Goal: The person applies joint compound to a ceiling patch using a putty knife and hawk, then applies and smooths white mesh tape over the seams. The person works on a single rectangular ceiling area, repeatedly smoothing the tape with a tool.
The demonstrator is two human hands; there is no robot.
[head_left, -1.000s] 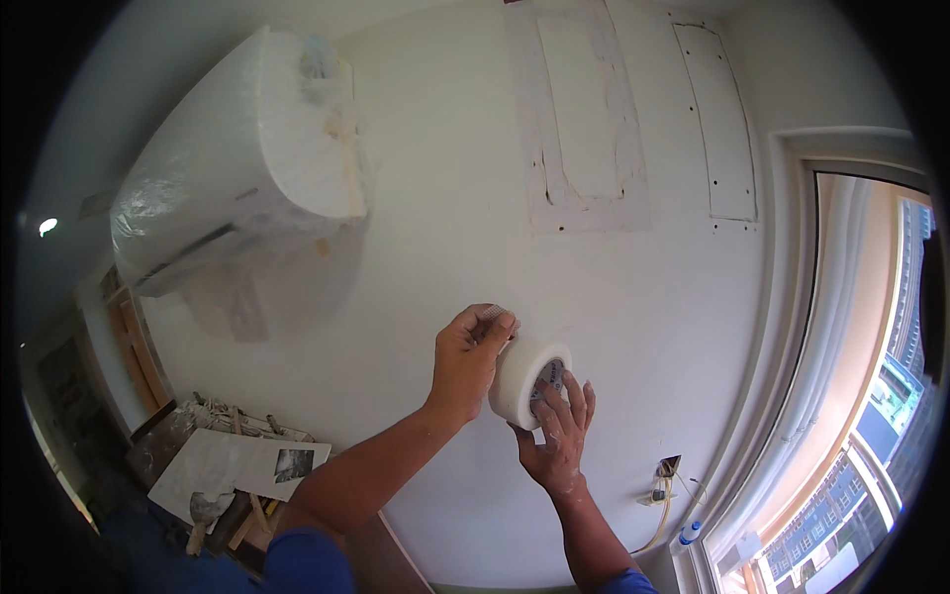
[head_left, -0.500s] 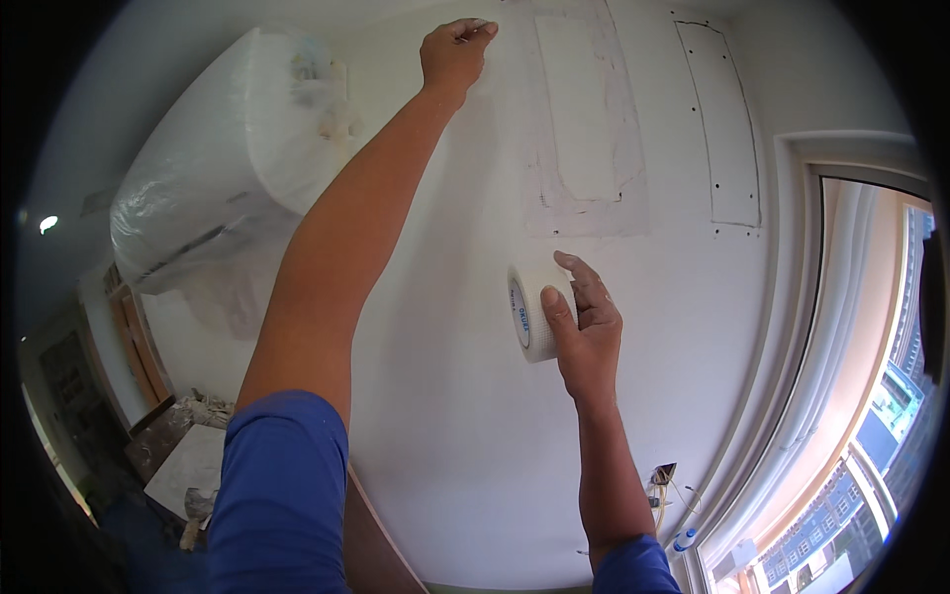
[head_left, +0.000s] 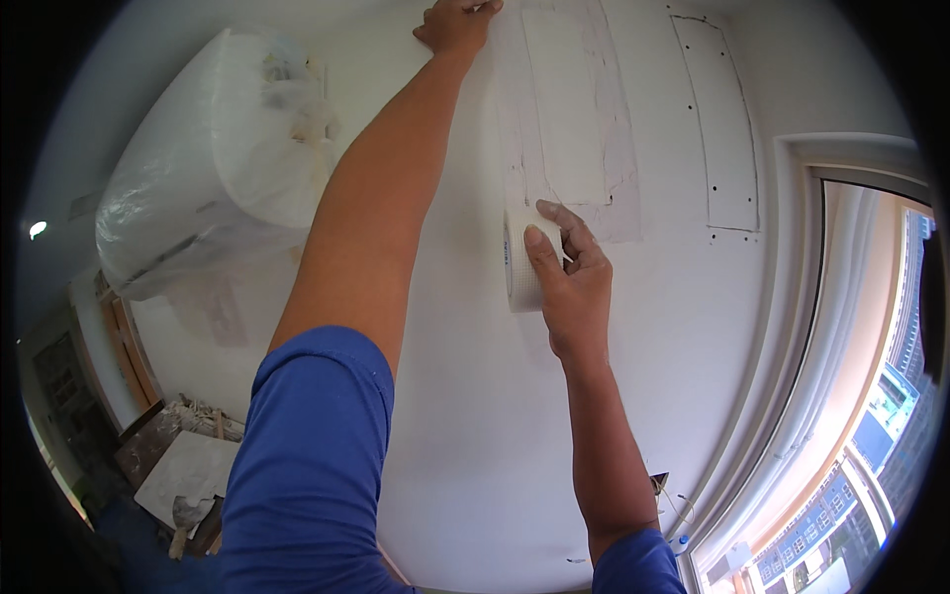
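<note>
My left hand (head_left: 457,27) is raised to the top of the view, against the white wall. Its thumb and fingers are pinched together, and what lies between them is too small to tell. My right hand (head_left: 579,287) grips a roll of white mesh tape (head_left: 524,272) from its right side, thumb in front and fingers curled over the far side. The roll stands on edge close to the wall, below a patched rectangle (head_left: 569,109) with dark outlines and a pale band around it. Any strip running from roll to left hand cannot be made out.
A second outlined panel (head_left: 727,129) with dark dots is at the upper right, beside the window (head_left: 851,416). A plastic-wrapped unit (head_left: 198,178) juts from the wall at left. Low on the left, a board (head_left: 188,470) bears a trowel-like tool (head_left: 191,513). Wires (head_left: 678,505) hang from a wall box.
My left hand has moved up to the picture's top edge, still pinched. My right hand and the tape roll have risen and shifted slightly left, up to the patched rectangle's lower edge.
</note>
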